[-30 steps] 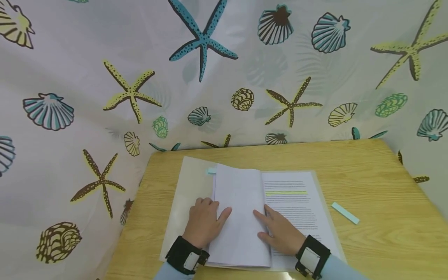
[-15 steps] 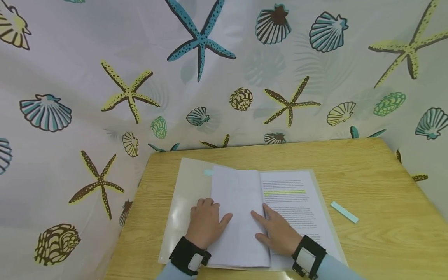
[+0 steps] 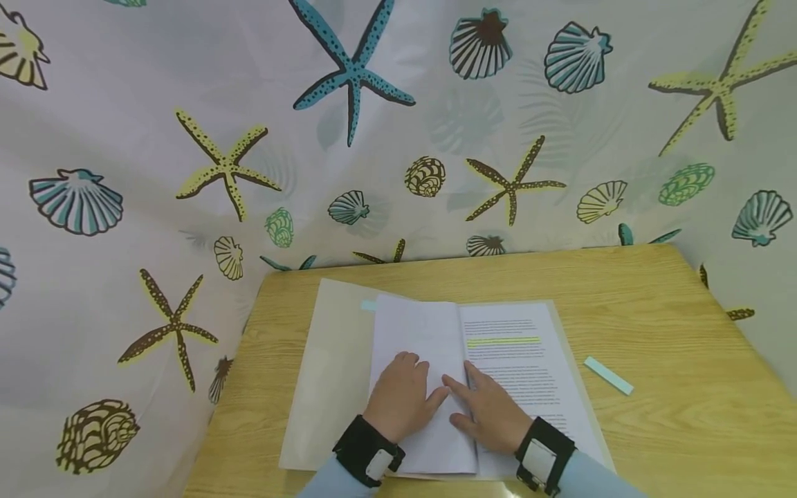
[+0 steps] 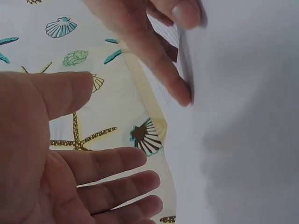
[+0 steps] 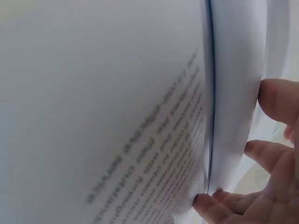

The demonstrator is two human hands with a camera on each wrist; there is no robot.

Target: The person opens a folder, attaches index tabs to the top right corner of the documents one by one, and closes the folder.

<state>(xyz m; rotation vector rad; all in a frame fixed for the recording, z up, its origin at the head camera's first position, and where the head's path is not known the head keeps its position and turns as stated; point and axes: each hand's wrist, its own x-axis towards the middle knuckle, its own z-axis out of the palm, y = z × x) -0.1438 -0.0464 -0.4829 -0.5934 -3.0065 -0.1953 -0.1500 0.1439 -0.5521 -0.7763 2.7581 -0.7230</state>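
Note:
A stapled-looking stack of paper lies open, its blank turned page (image 3: 414,321) on the left and a printed page (image 3: 513,377) with a yellow highlighted line on the right. Over the middle of the blank page is my left hand (image 3: 403,398), fingers loosely extended and holding nothing; the left wrist view shows the same hand (image 4: 28,135) with its fingers spread. My right hand (image 3: 495,413) rests its fingertips along the fold. In the right wrist view, these fingertips (image 5: 254,147) touch the paper beside the crease. The right palm hides part of the printed text.
Beneath the papers lies a pale clear folder (image 3: 330,366), its left cover spread on the wooden table (image 3: 660,311). A light blue tab (image 3: 369,305) sticks out at the blank page's upper left. To the right lies a light blue strip (image 3: 609,375). A shell-patterned curtain (image 3: 261,83) encloses the table.
My left hand has moved right, from the blank page's left edge to its middle. The right hand keeps its place at the fold. The head view has shifted slightly.

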